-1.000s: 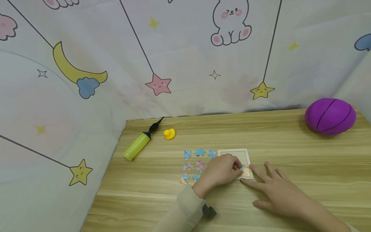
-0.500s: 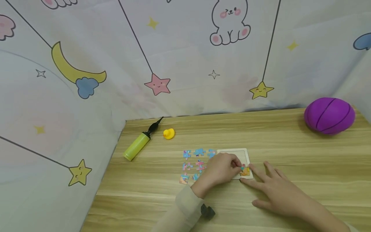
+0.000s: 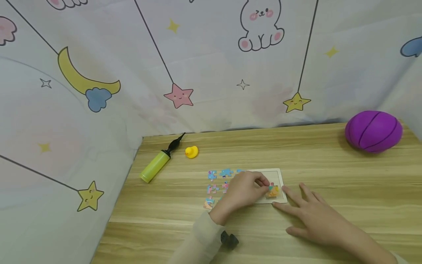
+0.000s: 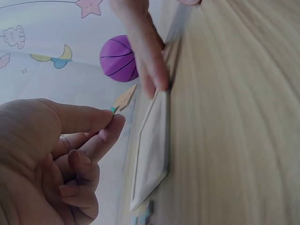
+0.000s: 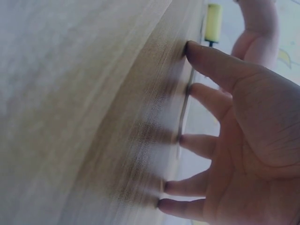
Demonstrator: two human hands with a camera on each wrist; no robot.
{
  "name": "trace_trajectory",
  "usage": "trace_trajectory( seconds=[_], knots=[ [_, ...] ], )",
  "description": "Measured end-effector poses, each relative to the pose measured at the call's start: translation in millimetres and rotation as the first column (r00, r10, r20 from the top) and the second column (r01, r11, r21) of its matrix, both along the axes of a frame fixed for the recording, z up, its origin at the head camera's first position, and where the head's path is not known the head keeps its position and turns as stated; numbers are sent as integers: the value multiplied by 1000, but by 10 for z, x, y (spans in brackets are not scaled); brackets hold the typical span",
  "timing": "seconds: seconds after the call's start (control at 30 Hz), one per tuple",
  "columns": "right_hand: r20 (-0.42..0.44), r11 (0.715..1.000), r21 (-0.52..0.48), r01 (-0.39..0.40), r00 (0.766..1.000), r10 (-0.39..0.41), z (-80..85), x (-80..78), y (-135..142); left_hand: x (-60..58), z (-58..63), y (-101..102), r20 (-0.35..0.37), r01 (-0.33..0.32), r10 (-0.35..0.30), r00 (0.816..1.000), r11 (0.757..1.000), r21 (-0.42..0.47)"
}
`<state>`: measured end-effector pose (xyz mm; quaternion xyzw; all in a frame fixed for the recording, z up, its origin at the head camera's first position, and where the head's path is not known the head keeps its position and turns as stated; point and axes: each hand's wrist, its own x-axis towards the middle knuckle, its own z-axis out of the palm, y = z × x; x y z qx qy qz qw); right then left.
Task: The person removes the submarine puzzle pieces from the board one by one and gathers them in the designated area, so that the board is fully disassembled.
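Between thumb and index finger, my left hand [image 3: 244, 189] pinches a jigsaw piece [image 3: 273, 190], orange with a bit of teal and red. The left wrist view has this piece [image 4: 124, 99] tilted and raised above the square puzzle frame [image 3: 284, 196], whose pale inside shows beside the hand. Spread out on the table, my right hand [image 3: 318, 218] has two fingertips right at the frame's right edge. Left of the frame lie several loose jigsaw pieces [image 3: 226, 173], blue, pink and orange, partly covered by my left hand.
A green hand pump [image 3: 155, 167] with a black nozzle lies at the back left, with a yellow rubber duck [image 3: 192, 151] beside it. A purple ball [image 3: 373, 131] sits at the back right. Behind the wooden table [image 3: 158, 227] hangs a printed curtain [image 3: 214, 73].
My left hand has moved slightly left, bringing the piece away from the frame's lower right corner and up. The right hand stays at the frame's edge.
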<state>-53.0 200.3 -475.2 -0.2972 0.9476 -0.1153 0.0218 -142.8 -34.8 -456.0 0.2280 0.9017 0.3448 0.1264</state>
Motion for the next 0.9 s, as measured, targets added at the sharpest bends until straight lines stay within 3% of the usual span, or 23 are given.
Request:
trace_trajectory(
  seconds=[0.23, 0.5, 0.7, 0.9],
  knots=[
    [18, 1000, 10, -3, 1000, 3, 0, -10, -9, 0, 103, -362, 27, -16, 14, 1000, 998, 61],
    [13, 1000, 6, 2, 1000, -2, -7, -4, -17, 1, 109, -715, 39, -50, 48, 998, 998, 40],
    [11, 1000, 6, 6, 1000, -6, -3, -3, -14, 15, 67, -832, 60, -10, 10, 998, 1000, 0],
    [15, 1000, 4, 7, 1000, -7, 1, 0, -18, 43, 29, -850, 100, -17, 23, 995, 998, -57]
  ],
)
